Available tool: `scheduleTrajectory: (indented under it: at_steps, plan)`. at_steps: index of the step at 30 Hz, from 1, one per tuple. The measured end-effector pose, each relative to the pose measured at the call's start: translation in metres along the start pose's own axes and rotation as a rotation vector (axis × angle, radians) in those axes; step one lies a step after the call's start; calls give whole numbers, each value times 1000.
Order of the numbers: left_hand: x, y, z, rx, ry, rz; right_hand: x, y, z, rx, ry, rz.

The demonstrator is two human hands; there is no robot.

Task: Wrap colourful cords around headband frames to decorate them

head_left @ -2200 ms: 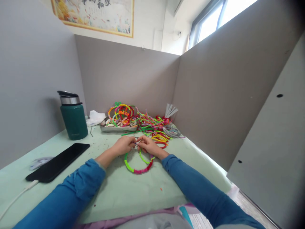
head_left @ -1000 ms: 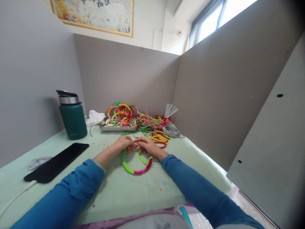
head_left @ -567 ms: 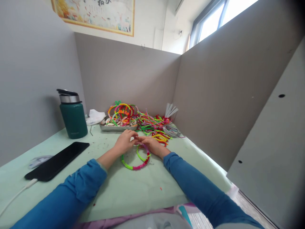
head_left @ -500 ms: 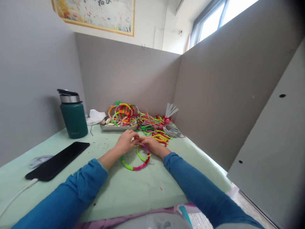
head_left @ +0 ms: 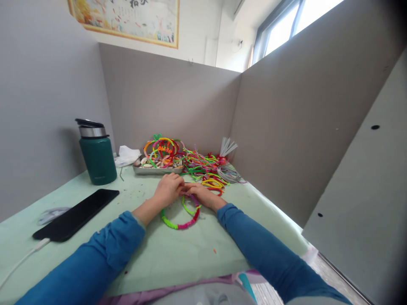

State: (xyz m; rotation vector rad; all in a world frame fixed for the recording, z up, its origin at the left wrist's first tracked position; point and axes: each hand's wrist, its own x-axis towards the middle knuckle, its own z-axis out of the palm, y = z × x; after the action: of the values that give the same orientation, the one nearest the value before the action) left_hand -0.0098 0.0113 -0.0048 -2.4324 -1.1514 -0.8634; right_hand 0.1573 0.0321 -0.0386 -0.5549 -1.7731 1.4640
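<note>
A ring of fuzzy pipe cleaners [head_left: 183, 225], wrapped in green, pink, red and purple, hangs toward me from between my hands. My left hand [head_left: 169, 187] has its fingers closed at the ring's far side, palm down. Opposite it, my right hand [head_left: 202, 194] pinches the purple stretch of the ring from the right. The fingertips of both hands meet there and hide the spot they work on. Inside the ring a loose yellow-green pipe cleaner end [head_left: 187, 207] curves down to the right side.
Behind my hands stands a metal tray [head_left: 159, 171] with finished colourful hoops [head_left: 165, 146] and small pieces. Right of it lie a heap of pipe cleaners [head_left: 203, 163] and coiled grey wire [head_left: 229, 174]. A green bottle [head_left: 98, 159] and phone [head_left: 76, 214] are left; grey partitions [head_left: 171, 93] enclose the table.
My left fingers have curled down closer against my right fingertips, closing the small gap between the hands. The near edge of the ring has dipped slightly toward me.
</note>
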Motion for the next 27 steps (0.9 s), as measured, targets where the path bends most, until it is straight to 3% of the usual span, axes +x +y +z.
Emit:
scheduleTrajectory:
  at_steps: [9,13,19,27]
  plan:
    - [-1,0,-2,-38,-21,-54,-1,-6,2,120,32,56]
    - [0,-3,-2,-211,-92,-215,-2,-8,3,139,35,67]
    - [0,-19,14,-610,-156,-451,-6,-8,6,11,135,27]
    - [1,-15,15,-709,-181,-458,-8,-12,10,-204,266,-6]
